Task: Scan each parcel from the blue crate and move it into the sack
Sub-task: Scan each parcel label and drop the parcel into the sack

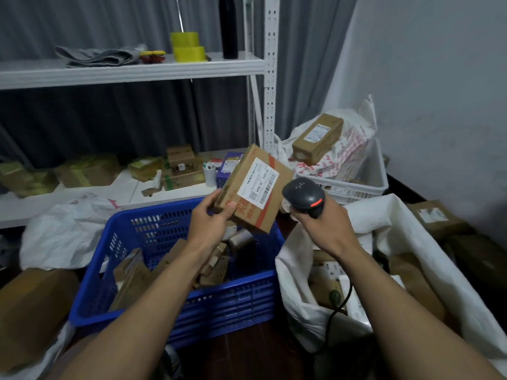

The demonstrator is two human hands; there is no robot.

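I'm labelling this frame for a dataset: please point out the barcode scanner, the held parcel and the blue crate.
barcode scanner (303,195), head view, top of its dark head.
held parcel (257,186), head view, on its white shipping label.
blue crate (233,303), head view, outer face of its near wall.

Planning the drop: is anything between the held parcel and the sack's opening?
Only the right hand gripping the scanner, just right of the parcel and above the sack; its mouth gapes open.

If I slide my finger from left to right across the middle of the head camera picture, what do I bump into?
You'd meet the crumpled white bag → left hand → parcel it holds → scanner → white sack.
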